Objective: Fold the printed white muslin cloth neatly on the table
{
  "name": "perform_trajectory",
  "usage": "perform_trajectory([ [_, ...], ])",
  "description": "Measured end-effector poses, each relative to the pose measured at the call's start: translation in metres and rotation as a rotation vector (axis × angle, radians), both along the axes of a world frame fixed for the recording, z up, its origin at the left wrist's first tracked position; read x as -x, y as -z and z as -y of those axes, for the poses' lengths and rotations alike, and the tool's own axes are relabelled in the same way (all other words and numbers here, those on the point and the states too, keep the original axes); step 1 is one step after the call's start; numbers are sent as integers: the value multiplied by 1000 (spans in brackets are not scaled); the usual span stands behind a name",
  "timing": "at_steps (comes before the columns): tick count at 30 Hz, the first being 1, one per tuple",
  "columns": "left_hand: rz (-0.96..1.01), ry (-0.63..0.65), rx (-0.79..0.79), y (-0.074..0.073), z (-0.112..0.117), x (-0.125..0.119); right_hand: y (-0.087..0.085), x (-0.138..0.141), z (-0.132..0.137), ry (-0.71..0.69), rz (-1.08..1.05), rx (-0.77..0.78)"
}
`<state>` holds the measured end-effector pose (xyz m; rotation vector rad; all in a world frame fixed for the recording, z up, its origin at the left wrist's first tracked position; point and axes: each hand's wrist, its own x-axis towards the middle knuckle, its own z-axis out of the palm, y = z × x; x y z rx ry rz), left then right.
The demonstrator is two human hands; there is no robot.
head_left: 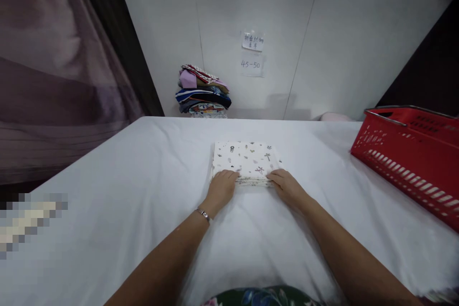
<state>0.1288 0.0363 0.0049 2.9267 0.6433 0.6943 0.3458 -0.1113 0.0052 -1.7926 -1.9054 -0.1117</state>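
Folded white printed cloth lies flat near the middle of the table's white cover, its layers stacked along the near edge; its small print shows palm trees and leaves in grey and brown. The left hand is at its near left corner, fingers together and resting on the top; the right hand is at the near right corner, its fingers likewise laid over the edge; whether either hand pinches the layers, I cannot tell, since the thumbs are not clear. A silver bracelet circles the left wrist; a red plastic basket with a metal handle stands at the right side of the table, well apart from the cloth; beyond the far edge, a pile of folded fabrics rises against the pale wall, left of two paper notes, the lower reading "45-50".
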Motion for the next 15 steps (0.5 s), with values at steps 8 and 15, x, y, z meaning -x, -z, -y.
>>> perform_trajectory([
  [8, 45, 10, 18, 6, -1, 1, 0, -12, 1, 158, -276, -136],
  [15, 67, 10, 44, 4, -1, 1, -2, -48, -42, 528, -313, -101],
])
